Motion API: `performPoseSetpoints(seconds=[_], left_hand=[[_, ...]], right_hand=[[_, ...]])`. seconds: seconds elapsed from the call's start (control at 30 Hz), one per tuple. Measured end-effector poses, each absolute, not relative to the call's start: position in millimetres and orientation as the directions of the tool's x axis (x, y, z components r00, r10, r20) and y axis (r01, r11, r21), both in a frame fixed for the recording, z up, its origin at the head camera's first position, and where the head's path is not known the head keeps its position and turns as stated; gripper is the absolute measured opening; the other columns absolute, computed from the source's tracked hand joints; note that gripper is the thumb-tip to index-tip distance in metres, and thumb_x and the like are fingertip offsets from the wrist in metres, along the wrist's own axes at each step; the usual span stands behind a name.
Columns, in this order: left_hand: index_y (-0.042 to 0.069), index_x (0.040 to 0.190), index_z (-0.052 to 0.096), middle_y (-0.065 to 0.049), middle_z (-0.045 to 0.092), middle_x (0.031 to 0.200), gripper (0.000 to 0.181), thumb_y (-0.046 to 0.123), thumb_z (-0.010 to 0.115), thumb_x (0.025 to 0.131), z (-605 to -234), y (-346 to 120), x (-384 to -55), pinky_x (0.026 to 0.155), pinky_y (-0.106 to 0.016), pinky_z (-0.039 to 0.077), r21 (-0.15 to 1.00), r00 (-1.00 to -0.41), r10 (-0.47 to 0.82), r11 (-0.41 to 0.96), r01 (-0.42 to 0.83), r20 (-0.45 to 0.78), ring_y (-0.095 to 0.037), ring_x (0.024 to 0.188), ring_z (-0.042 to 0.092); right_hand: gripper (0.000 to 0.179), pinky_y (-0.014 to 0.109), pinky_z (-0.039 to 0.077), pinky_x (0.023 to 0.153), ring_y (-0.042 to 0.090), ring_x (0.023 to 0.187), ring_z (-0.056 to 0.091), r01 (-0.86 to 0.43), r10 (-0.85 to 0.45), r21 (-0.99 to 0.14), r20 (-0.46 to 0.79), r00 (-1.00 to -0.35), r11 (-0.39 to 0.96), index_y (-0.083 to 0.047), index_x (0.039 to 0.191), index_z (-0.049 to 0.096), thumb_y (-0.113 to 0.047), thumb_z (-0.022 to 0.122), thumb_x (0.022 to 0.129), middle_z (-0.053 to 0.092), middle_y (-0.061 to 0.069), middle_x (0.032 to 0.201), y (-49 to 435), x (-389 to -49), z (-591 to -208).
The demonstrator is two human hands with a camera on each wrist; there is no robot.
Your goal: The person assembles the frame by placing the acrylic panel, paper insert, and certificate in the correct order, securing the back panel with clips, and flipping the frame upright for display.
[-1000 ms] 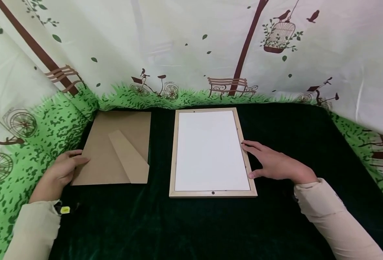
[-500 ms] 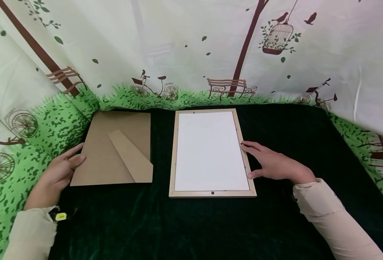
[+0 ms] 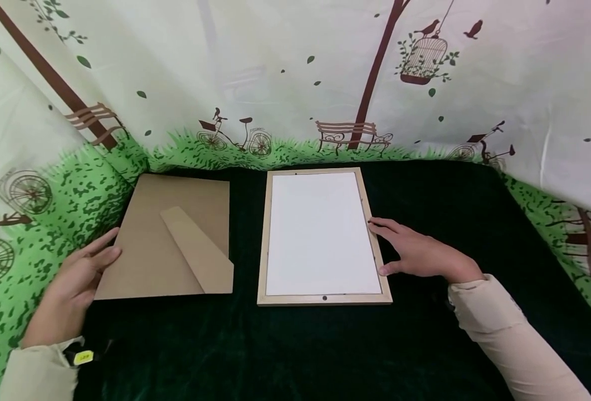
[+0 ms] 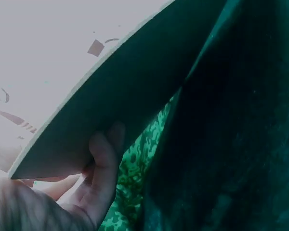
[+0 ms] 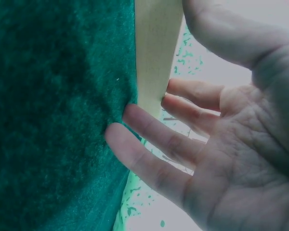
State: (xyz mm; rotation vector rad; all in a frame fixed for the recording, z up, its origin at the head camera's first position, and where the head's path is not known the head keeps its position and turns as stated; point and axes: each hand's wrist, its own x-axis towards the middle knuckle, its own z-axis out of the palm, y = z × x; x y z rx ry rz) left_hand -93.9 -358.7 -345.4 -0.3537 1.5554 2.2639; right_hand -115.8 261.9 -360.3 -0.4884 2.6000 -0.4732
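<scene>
My left hand [image 3: 74, 281] grips the left edge of a brown picture-frame backing board [image 3: 140, 245], whose slanting stand leg [image 3: 197, 250] faces up. In the left wrist view the board's dark underside [image 4: 101, 101] is raised off the cloth, with fingers [image 4: 106, 156] curled beneath it. To the right lies a light wooden picture frame [image 3: 264, 239] with a white sheet [image 3: 320, 234] inside it. My right hand [image 3: 420, 250] rests against the frame's right side, thumb and fingertips touching it. In the right wrist view its fingers [image 5: 154, 163] are extended beside the wooden edge [image 5: 156, 48].
Dark green velvet cloth [image 3: 255, 351] covers the table under both things. A printed curtain [image 3: 255, 61] with trees, benches and bicycles hangs behind and at the sides. A small yellow tag [image 3: 83, 357] shows at the left wrist.
The left hand has drawn the backing board slightly toward me and to the left, and its near edge has risen. The right hand and the frame have stayed put.
</scene>
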Motion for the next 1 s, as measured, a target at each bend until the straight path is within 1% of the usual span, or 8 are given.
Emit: performPoseSetpoints(seconds=[0.1, 0.43, 0.53, 0.63, 0.73, 0.77, 0.87, 1.0], left_hand=[[0.038, 0.118, 0.070, 0.003, 0.075, 0.104, 0.043, 0.005, 0.047, 0.104, -344, -358, -90, 0.068, -0.036, 0.060, 0.831, -0.903, 0.180, -0.354, -0.430, -0.391, -0.018, 0.085, 0.072], [0.032, 0.124, 0.069, -0.003, 0.075, 0.108, 0.044, 0.003, 0.042, 0.105, -339, -348, -81, 0.071, -0.037, 0.061, 0.762, -0.894, 0.255, -0.468, -0.448, -0.368, -0.020, 0.089, 0.073], [0.033, 0.127, 0.067, -0.002, 0.075, 0.110, 0.044, 0.004, 0.042, 0.105, -341, -344, -80, 0.072, -0.037, 0.061, 0.745, -0.885, 0.269, -0.477, -0.466, -0.380, -0.020, 0.091, 0.073], [0.039, 0.143, 0.049, 0.001, 0.074, 0.113, 0.048, 0.010, 0.045, 0.106, -343, -340, -81, 0.075, -0.037, 0.061, 0.750, -0.863, 0.267, -0.426, -0.506, -0.430, -0.019, 0.093, 0.073], [0.045, 0.155, 0.019, 0.004, 0.073, 0.115, 0.065, 0.017, 0.049, 0.105, -346, -334, -81, 0.078, -0.037, 0.060, 0.745, -0.832, 0.260, -0.370, -0.554, -0.490, -0.018, 0.096, 0.072], [0.044, 0.157, 0.009, 0.005, 0.072, 0.116, 0.070, 0.019, 0.049, 0.105, -347, -331, -82, 0.080, -0.038, 0.060, 0.748, -0.822, 0.259, -0.342, -0.569, -0.507, -0.018, 0.098, 0.072], [0.040, 0.158, 0.001, 0.007, 0.072, 0.116, 0.075, 0.023, 0.051, 0.105, -351, -322, -84, 0.083, -0.039, 0.060, 0.746, -0.799, 0.253, -0.287, -0.601, -0.546, -0.018, 0.100, 0.071], [0.038, 0.160, 0.003, 0.007, 0.072, 0.111, 0.076, 0.023, 0.053, 0.104, -355, -309, -90, 0.081, -0.039, 0.060, 0.751, -0.793, 0.242, -0.257, -0.609, -0.560, -0.016, 0.096, 0.071]], right_hand=[[0.102, 0.064, 0.037, 0.108, 0.043, 0.147, 0.027, -0.252, -0.409, -0.405, -0.368, -0.835, 0.879, -0.014, 0.160, 0.019, -0.045, 0.078, 0.083, 0.008, 0.013, 0.167, 261, -116, -359], [0.103, 0.063, 0.037, 0.108, 0.042, 0.147, 0.026, -0.255, -0.410, -0.403, -0.364, -0.836, 0.879, -0.014, 0.160, 0.019, -0.046, 0.077, 0.082, 0.008, 0.014, 0.167, 262, -117, -359], [0.103, 0.063, 0.038, 0.108, 0.042, 0.147, 0.027, -0.259, -0.411, -0.401, -0.360, -0.838, 0.879, -0.014, 0.160, 0.019, -0.047, 0.077, 0.082, 0.009, 0.014, 0.167, 262, -118, -359], [0.103, 0.063, 0.038, 0.108, 0.042, 0.147, 0.027, -0.255, -0.409, -0.402, -0.364, -0.837, 0.879, -0.014, 0.160, 0.019, -0.046, 0.077, 0.082, 0.008, 0.014, 0.167, 262, -117, -358], [0.102, 0.063, 0.038, 0.108, 0.042, 0.147, 0.026, -0.250, -0.408, -0.408, -0.366, -0.836, 0.878, -0.013, 0.160, 0.019, -0.045, 0.077, 0.082, 0.008, 0.014, 0.167, 262, -117, -359], [0.102, 0.063, 0.037, 0.108, 0.043, 0.147, 0.026, -0.249, -0.409, -0.410, -0.367, -0.836, 0.878, -0.013, 0.160, 0.019, -0.045, 0.077, 0.082, 0.008, 0.014, 0.167, 261, -116, -359], [0.102, 0.063, 0.037, 0.108, 0.043, 0.147, 0.026, -0.249, -0.409, -0.412, -0.366, -0.836, 0.877, -0.013, 0.160, 0.019, -0.045, 0.077, 0.082, 0.008, 0.014, 0.167, 260, -116, -359], [0.103, 0.064, 0.037, 0.109, 0.043, 0.147, 0.026, -0.247, -0.408, -0.411, -0.368, -0.836, 0.877, -0.013, 0.160, 0.019, -0.045, 0.077, 0.082, 0.009, 0.014, 0.167, 260, -115, -359]])
